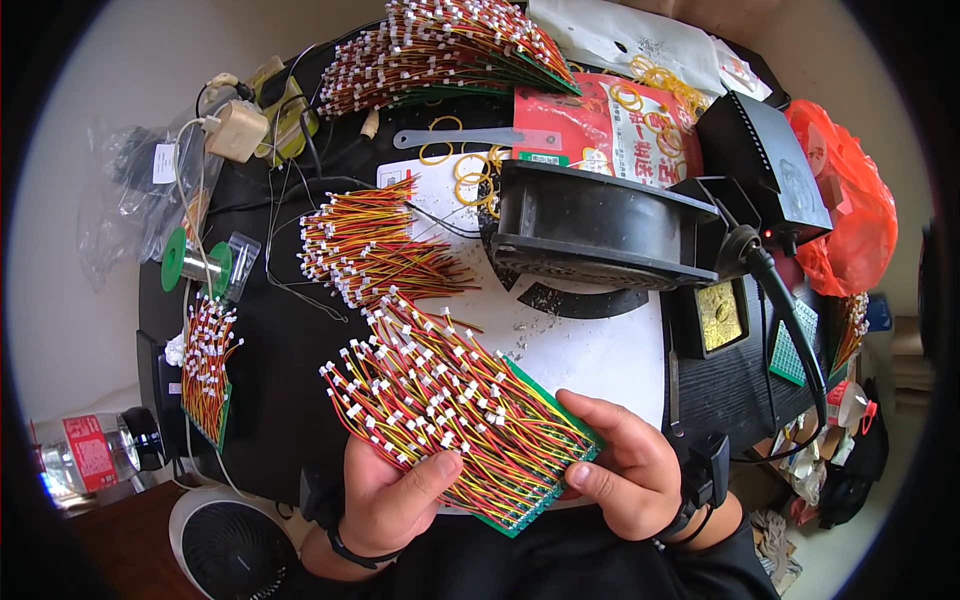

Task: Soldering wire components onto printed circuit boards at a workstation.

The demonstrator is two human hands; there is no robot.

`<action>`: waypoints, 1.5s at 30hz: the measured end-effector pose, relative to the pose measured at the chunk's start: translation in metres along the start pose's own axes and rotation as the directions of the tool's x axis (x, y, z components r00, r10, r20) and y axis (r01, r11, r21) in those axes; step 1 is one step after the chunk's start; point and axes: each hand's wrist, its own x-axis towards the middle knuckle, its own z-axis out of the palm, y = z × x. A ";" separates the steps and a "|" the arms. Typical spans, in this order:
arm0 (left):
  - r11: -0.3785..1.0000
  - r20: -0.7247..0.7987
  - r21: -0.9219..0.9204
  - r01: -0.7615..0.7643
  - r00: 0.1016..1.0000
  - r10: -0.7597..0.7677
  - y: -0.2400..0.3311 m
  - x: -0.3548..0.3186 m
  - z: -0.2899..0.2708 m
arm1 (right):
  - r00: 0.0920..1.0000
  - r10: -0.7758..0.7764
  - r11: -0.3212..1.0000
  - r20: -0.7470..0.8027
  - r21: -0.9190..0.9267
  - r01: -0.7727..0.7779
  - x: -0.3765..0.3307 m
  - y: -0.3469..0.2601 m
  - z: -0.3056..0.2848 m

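Observation:
Between my two hands I hold a green circuit board panel [518, 512] with dense rows of red and yellow wires ending in small white connectors. My left hand [395, 500] grips the wire bundle at its lower left, thumb pressed over the connectors and fingers hidden underneath. The panel's right edge is pinched by my right hand [630, 465], thumb on top, index finger along the far corner. Just beyond the panel, a pile of loose red and yellow wires [375, 245] with white connectors lies on a white sheet [600, 350].
A black fan [600, 215] stands over the sheet. At right are a black power box [765, 170], a soldering tip cleaner [720, 315] and a red plastic bag [850, 200]. Wired panels [440, 55] are stacked at the back; another wired panel [208, 370] and a solder spool [195, 262] are left.

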 end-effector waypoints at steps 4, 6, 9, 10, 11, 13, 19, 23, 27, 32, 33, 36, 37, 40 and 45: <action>1.000 0.010 0.027 0.008 1.000 -0.008 0.001 -0.001 -0.002 | 1.000 -0.026 1.000 0.009 -0.011 0.026 0.000 0.000 0.000; 0.996 0.019 0.093 0.009 1.000 -0.011 0.001 -0.002 -0.005 | 1.000 0.004 1.000 -0.009 -0.024 -0.005 0.000 -0.001 0.000; 0.988 0.031 0.151 -0.003 1.000 -0.002 0.000 -0.002 -0.005 | 1.000 -0.028 0.999 0.010 -0.031 0.028 0.000 0.000 -0.001; 0.990 0.034 0.143 -0.017 0.999 0.012 0.000 -0.002 -0.005 | 1.000 -0.028 0.999 0.010 -0.030 0.028 0.000 -0.001 0.000; 0.989 0.034 0.144 -0.017 0.999 0.012 0.000 -0.002 -0.004 | 1.000 -0.020 1.000 0.013 -0.019 0.020 0.000 -0.001 0.000; 0.990 0.031 0.138 0.013 0.999 -0.017 0.001 -0.002 -0.004 | 1.000 -0.012 1.000 0.015 -0.008 0.012 0.000 -0.001 -0.001; 0.987 0.041 0.161 -0.013 0.999 0.007 0.000 -0.001 -0.004 | 1.000 -0.010 1.000 0.017 0.005 0.009 0.001 -0.001 -0.001; 0.982 0.054 0.187 -0.021 0.998 0.011 0.001 -0.001 -0.005 | 0.999 -0.046 0.998 0.023 -0.044 0.047 0.001 0.000 -0.002; 0.989 0.044 0.138 -0.047 0.998 0.042 0.001 0.000 -0.002 | 1.000 -0.023 0.999 0.000 -0.036 0.023 0.001 -0.001 0.000; 0.983 0.056 0.170 -0.063 0.997 0.054 -0.001 -0.001 -0.003 | 0.977 -0.209 0.938 0.047 -0.273 0.214 0.006 0.007 -0.010; 0.979 0.073 0.182 -0.097 0.994 0.085 -0.004 -0.001 -0.004 | 0.917 -0.374 0.793 0.135 -0.465 0.392 0.009 0.010 -0.014; 0.960 0.096 0.228 -0.165 0.985 0.146 -0.007 -0.001 -0.003 | 0.777 -0.573 0.438 0.259 -0.705 0.558 0.015 0.010 -0.004; 0.945 0.101 0.259 -0.199 0.979 0.178 -0.008 -0.003 -0.002 | 0.760 -0.582 0.346 0.289 -0.757 0.554 0.016 0.007 0.002; 0.956 0.234 0.213 -0.201 0.961 0.150 -0.009 -0.014 -0.016 | 0.742 -0.611 0.326 0.276 -0.766 0.554 0.018 0.013 0.010; 0.994 0.296 -0.053 -0.093 0.950 0.104 0.000 -0.024 -0.006 | 0.789 -0.549 0.464 0.276 -0.685 0.562 0.021 0.014 0.003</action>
